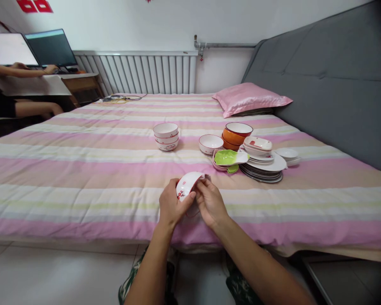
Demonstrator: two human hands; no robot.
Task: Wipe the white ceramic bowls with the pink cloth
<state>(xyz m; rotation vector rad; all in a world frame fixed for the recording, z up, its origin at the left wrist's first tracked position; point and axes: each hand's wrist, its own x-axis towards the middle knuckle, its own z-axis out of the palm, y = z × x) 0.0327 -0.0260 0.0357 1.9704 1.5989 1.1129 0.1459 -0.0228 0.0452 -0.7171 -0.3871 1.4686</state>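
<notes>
A white bowl point(187, 183) with red flowers and a red rim is tilted on its side above the near part of the bed. My left hand point(173, 203) grips it from the left, thumb over the rim. At the bowl's mouth, the fingers of my right hand point(209, 201) are pinched on what looks like a thin greyish cloth point(207, 177), mostly hidden by the hand. Beyond it stand a stack of matching bowls point(167, 137) and, to its right, a single white bowl point(211, 145).
Right of the hands are green leaf-shaped dishes point(227, 157), orange bowls point(233, 136), stacked plates point(263, 169) and small white dishes point(288, 156). A pink pillow point(250, 98) lies by the grey headboard point(324, 80). Cables point(122, 98) lie at the far edge. A person point(19, 72) sits at a desk, left.
</notes>
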